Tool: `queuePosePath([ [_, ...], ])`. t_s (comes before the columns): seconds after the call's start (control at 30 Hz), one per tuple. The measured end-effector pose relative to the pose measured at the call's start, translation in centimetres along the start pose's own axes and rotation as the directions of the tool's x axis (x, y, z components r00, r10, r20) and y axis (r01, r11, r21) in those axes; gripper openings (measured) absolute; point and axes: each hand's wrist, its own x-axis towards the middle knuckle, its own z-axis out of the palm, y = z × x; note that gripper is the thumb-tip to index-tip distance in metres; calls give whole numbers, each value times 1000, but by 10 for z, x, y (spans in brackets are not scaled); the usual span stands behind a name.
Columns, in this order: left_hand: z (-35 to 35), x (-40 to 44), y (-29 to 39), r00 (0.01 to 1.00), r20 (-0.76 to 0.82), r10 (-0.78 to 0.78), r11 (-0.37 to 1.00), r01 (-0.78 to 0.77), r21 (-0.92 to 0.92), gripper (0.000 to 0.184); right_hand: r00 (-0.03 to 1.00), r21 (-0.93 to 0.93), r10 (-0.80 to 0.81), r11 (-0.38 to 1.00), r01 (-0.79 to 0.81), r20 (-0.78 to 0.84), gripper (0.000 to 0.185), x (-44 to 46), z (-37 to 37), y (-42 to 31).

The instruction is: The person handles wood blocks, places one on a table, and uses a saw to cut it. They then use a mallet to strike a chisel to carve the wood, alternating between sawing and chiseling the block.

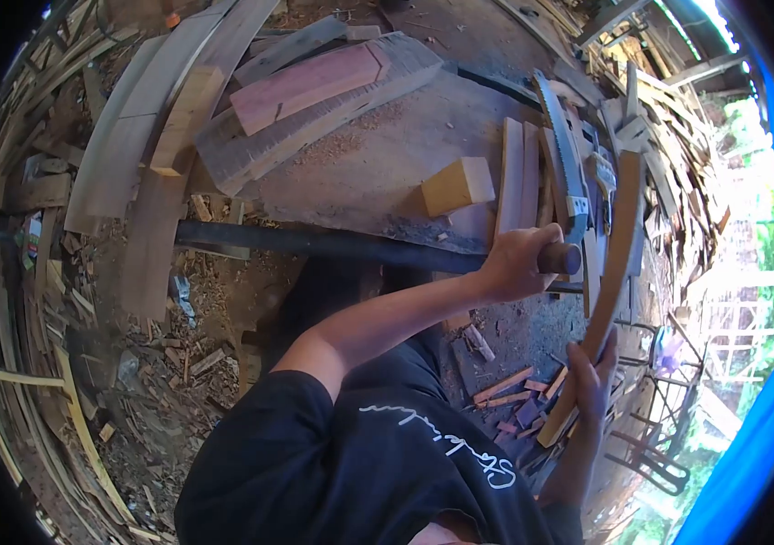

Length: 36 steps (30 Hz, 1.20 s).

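My left hand (518, 263) is wrapped round a dark, round-ended wooden handle (561, 259). A long toothed saw blade (556, 123) runs from beside this handle towards the top of the view, with a pale metal bracket (577, 206) at its near end. Lower on the right, my right hand (592, 377) grips a long, slightly curved wooden board (618, 254) near its lower end; the board slants upward past the saw. A short yellowish wood block (458, 186) rests on the worktop (341, 173), left of several narrow wooden strips (518, 173).
A reddish board (310, 86) lies on a thick grey beam (314, 127) at the back left. Long planks (146, 118) stand out further left. Wood scraps (518, 400) and shavings cover the ground. A dark metal bar (332, 245) edges the worktop; a blue tarp (764, 427) hangs right.
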Motion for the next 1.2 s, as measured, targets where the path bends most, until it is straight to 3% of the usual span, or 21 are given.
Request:
queuePosePath([
  [0.1,1,-4,2,999,48,-6,1000,5,20,34,999,12,6,1000,-7,41,44,-3,4,3],
  [0.17,-3,1,0,990,30,138,983,-141,114,37,999,61,-35,998,33,28,43,-5,6,4],
  [0.2,-4,3,-1,990,39,137,983,-140,115,37,999,67,-30,997,28,25,43,-5,7,6],
  [0.27,-7,8,-2,980,-6,200,971,-198,132,38,996,97,-78,992,82,-45,51,-5,7,8],
  [0.3,-10,9,-2,980,-3,200,971,-198,134,38,999,95,-16,995,21,-51,71,-6,4,12],
  [0.33,-14,10,-2,977,-1,215,963,-212,167,37,999,97,-14,995,19,-49,71,-5,3,13],
  [0.4,-19,12,-2,974,-2,227,954,-222,201,37,997,92,55,994,-51,-47,89,-5,1,13],
  [0.53,-25,14,-6,975,-31,222,955,-211,209,36,994,119,92,989,-85,-56,96,-3,2,17],
  [0.6,-27,14,-8,975,-50,215,957,-200,211,36,991,86,-26,996,37,-131,60,1,1,29],
  [0.83,-30,15,-16,980,-98,176,964,-151,218,34,976,21,-135,990,141,-173,54,8,-2,21],
  [0.9,-31,19,-15,982,-101,159,967,-134,217,34,983,3,-108,994,109,-150,66,7,-18,4],
  [0.93,-32,20,-14,983,-109,150,972,-126,199,33,971,34,-98,994,107,-217,55,-2,-12,-30],
  [1.0,-32,22,-16,984,-117,136,977,-113,183,33,891,171,-383,887,428,-245,48,-2,-19,-37],
  [1.07,-32,24,-19,987,-102,124,978,-104,182,32,884,251,-432,848,466,-180,53,0,-16,-22],
  [1.1,-32,24,-18,987,-104,123,978,-103,182,32,934,-38,-356,934,356,-18,57,0,-4,-13],
  [1.13,-33,25,-17,988,-118,100,981,-78,179,32,966,-340,-232,905,256,110,61,3,6,-12],
  [1.17,-33,27,-16,988,-129,78,983,-55,175,31,959,-288,-55,947,139,280,67,8,12,-24],
  [1.2,-34,31,-18,986,-139,91,981,-65,181,31,957,-287,-71,945,155,282,67,10,8,-34],
])
